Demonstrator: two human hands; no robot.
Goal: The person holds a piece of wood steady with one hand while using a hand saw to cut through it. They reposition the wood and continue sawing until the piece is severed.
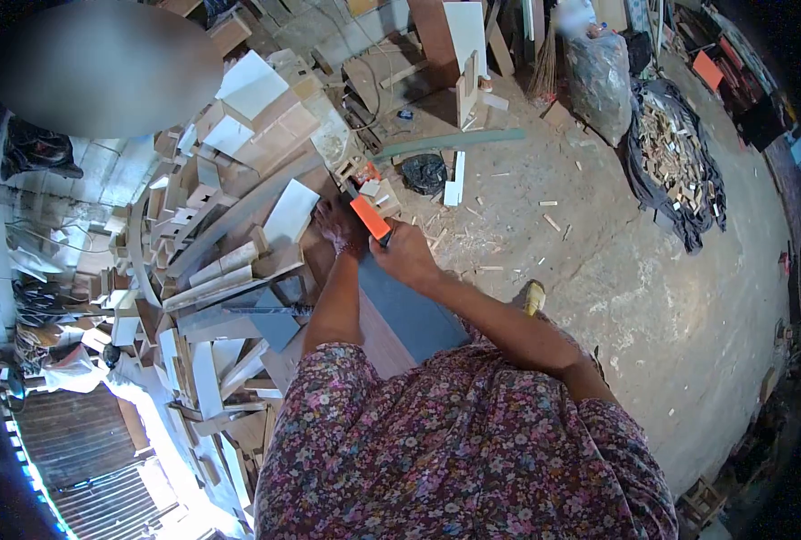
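My right hand [407, 256] is closed round the dark end of an orange-and-black hand tool [371, 219]; its exact kind does not show. The tool's far dark end points up and left, towards a small heap of wood offcuts. Just left of the tool, my left hand [334, 225] lies flat with its fingers spread on a brown wooden surface. Below both hands stretches a grey-blue board [409, 306], with a wood-grain strip [384, 331] along its left side. Near my left fingers rests a white panel [290, 212].
Stacked boards and cut wood pieces [229, 261] crowd the left side. A black plastic bundle [424, 173] lies on the floor ahead. At the right are a filled clear sack [598, 85] and a dark sheet heaped with wood scraps [670, 153]. Small offcuts litter the concrete floor [625, 297].
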